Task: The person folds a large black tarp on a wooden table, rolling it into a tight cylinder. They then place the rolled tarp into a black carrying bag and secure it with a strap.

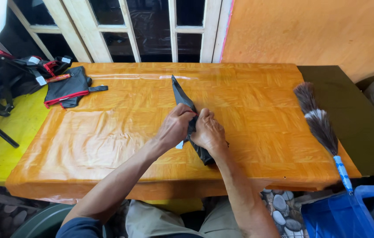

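Bins first: at 4 o'clock, below the table's near right corner, stands a blue plastic crate (343, 216); its inside shows only blue walls and shadow, and I cannot tell what it holds. The blue handle of a feather duster (320, 125) dips toward its rim, while the dark and white plumes lie on the table's right edge at 3 o'clock.

Dead centre on the glossy orange table (85, 136) lies a dark folded cloth (181, 97), a long narrow strip running from a sharp tip at 12 o'clock down to a blunt end at 6 o'clock under the wrists. It looks black to charcoal, smooth, creased along its length, with a small pale tag peeking out beside the left palm.

Left hand (174, 127) has its fingers curled and pressed together over the strip's middle, gripping it. Right hand (207, 132) sits just beside it, touching, fingers bent down onto the same cloth and closed on it.

At 10 o'clock a black pouch with red trim (68, 90) rests on the table's far left corner, well apart from the hands.
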